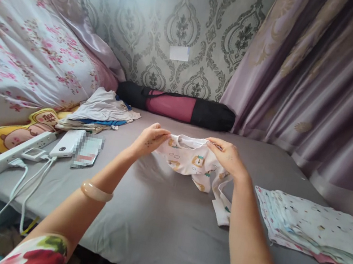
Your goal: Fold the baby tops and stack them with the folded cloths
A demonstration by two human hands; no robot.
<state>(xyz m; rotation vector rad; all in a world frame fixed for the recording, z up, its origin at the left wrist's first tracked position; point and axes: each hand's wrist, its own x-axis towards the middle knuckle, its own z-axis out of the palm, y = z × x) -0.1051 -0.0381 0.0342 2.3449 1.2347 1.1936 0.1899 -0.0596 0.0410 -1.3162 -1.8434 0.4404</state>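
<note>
My left hand [148, 140] and right hand [227, 155] are pinching 1 small animal-printed garment [185, 158] by its 2 shoulders. The garment is hanging over the grey sheet [152, 228]; a folded cloth stack [320, 223] is lying on my right, a clothes pile [100, 107] on my left.

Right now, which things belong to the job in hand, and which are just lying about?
In the job: left hand, right hand, cartoon-print top; probably the folded clothes and rumpled clothes.
Lying about: power strip, pig-faced cushion, black-and-maroon bag.
</note>
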